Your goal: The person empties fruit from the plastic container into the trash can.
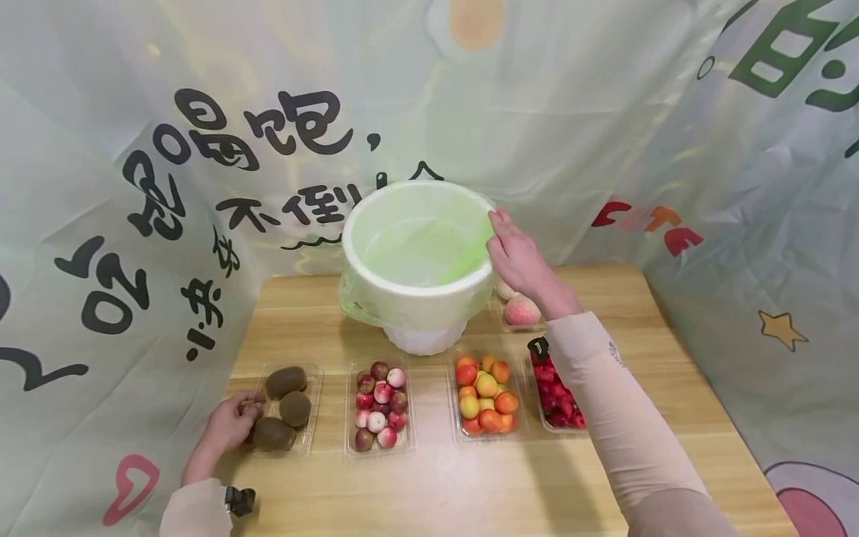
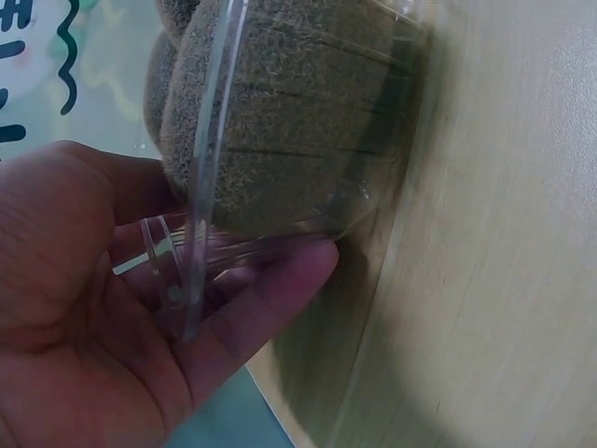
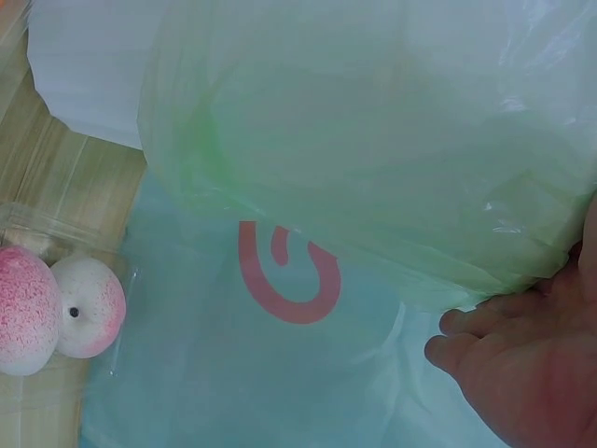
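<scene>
A wooden counter (image 1: 436, 492) carries a white tub (image 1: 429, 309) at the far middle, lined with a green bag (image 1: 356, 304). A clear tray (image 1: 314, 403) sits at the near left. The person's right arm stretches far forward, its hand (image 1: 515, 255) laid along the tub's right rim, fingers nearly straight. The left hand (image 1: 230, 425), bent inward, pinches the tray's left edge, beside three brown kiwis (image 1: 295, 409).

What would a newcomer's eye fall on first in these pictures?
Probably the white bin lined with a green bag at the table's back, the right hand against it. Next, the orange and yellow fruit in front, slightly right. Then the left hand, gripping a clear tray of brown kiwis at left.
</scene>
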`<state>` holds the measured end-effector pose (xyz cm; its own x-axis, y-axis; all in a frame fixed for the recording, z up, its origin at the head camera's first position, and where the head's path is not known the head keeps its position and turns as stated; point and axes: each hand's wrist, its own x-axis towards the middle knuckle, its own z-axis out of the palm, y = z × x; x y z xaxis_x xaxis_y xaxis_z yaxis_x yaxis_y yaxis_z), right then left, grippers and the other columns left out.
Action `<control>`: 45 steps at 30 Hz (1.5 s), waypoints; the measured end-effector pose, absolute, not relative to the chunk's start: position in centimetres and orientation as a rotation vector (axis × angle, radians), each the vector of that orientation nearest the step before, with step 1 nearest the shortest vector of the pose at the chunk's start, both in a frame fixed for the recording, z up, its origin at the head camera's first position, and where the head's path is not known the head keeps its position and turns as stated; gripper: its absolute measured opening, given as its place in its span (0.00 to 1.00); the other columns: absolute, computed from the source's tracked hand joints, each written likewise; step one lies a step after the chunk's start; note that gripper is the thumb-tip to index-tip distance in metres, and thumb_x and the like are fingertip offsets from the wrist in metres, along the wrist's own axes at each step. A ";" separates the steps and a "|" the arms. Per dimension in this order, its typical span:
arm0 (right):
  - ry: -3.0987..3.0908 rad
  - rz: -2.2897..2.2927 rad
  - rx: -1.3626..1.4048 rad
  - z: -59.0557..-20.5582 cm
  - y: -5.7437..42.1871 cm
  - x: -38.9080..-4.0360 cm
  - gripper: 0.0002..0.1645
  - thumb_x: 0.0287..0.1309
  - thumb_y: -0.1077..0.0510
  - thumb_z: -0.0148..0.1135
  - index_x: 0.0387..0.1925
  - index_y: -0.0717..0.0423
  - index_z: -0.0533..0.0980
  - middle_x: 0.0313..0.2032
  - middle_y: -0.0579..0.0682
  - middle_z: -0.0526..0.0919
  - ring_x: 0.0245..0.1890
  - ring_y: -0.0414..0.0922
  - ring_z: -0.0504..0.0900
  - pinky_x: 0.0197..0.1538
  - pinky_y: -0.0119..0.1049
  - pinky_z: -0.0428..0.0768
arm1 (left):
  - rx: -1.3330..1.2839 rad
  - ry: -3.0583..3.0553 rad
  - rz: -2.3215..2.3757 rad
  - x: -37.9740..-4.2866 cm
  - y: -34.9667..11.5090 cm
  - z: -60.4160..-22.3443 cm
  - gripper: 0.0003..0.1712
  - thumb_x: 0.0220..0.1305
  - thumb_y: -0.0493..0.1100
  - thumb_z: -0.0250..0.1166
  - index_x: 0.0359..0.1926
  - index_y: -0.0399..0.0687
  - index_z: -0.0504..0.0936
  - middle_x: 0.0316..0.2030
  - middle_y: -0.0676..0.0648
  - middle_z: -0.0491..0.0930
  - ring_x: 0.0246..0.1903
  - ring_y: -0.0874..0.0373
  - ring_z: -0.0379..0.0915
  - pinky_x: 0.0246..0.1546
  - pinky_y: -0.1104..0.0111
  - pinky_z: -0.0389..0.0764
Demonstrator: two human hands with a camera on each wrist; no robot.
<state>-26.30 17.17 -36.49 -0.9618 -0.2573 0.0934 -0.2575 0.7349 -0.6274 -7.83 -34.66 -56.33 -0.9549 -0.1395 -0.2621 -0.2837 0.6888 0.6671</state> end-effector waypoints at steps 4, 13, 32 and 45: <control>-2.927 1.059 0.432 -36.5 17.1 -26.3 0.39 0.79 0.48 0.31 0.85 0.53 0.46 0.86 0.56 0.43 0.86 0.54 0.43 0.85 0.55 0.46 | -0.343 2.705 1.119 -7.9 -34.7 -56.4 0.15 0.76 0.33 0.55 0.57 0.30 0.80 0.40 0.34 0.86 0.33 0.55 0.78 0.25 0.64 0.84; -2.938 1.066 0.433 -36.5 17.1 -26.2 0.39 0.79 0.48 0.32 0.85 0.52 0.46 0.86 0.55 0.42 0.86 0.53 0.42 0.85 0.54 0.45 | -0.343 2.702 1.147 -7.5 -34.8 -56.6 0.16 0.76 0.35 0.54 0.57 0.31 0.80 0.40 0.34 0.85 0.34 0.54 0.79 0.24 0.64 0.85; -2.934 1.060 0.437 -36.4 16.9 -26.2 0.39 0.79 0.46 0.30 0.85 0.52 0.46 0.86 0.54 0.42 0.86 0.52 0.42 0.86 0.53 0.45 | -0.423 2.591 1.321 -7.3 -34.7 -55.7 0.17 0.80 0.35 0.52 0.61 0.26 0.74 0.38 0.37 0.85 0.22 0.54 0.82 0.25 0.64 0.86; -2.937 1.059 0.428 -36.3 17.1 -26.2 0.39 0.79 0.47 0.31 0.85 0.53 0.46 0.86 0.55 0.42 0.86 0.52 0.41 0.86 0.53 0.45 | -0.323 2.573 1.465 -9.7 -34.1 -51.6 0.22 0.82 0.37 0.51 0.67 0.26 0.70 0.47 0.30 0.82 0.32 0.61 0.83 0.30 0.62 0.90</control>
